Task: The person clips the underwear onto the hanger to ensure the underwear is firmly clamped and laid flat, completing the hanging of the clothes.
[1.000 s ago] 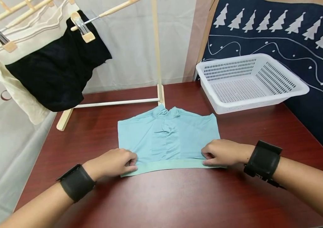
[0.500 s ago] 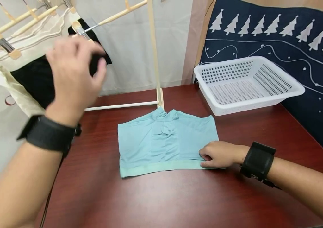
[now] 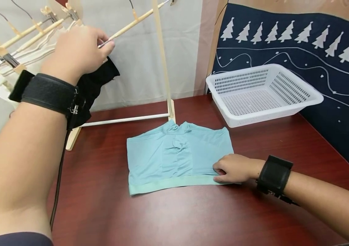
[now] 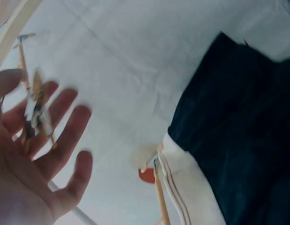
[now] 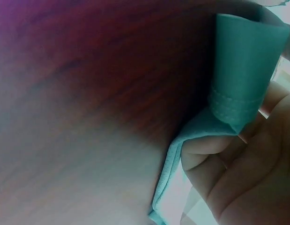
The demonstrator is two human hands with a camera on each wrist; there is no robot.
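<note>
Dark red table (image 3: 192, 212) lies bare near its front edge; teal shorts (image 3: 177, 157) lie flat mid-table, right hand (image 3: 232, 168) pinching their waistband corner. Left hand (image 3: 76, 51), fingers spread loose, reaches the black garment (image 3: 94, 85) hanging far left; white basket (image 3: 263, 92) far right.

We cannot tell whether the left hand (image 3: 77, 51) touches the hanger clip: its back hides the fingers, and the left wrist view is blurred. The black garment (image 3: 95, 85) lies partly behind that forearm. The right hand (image 3: 234, 168) covers the waistband corner of the blue shorts (image 3: 174, 157).
</note>
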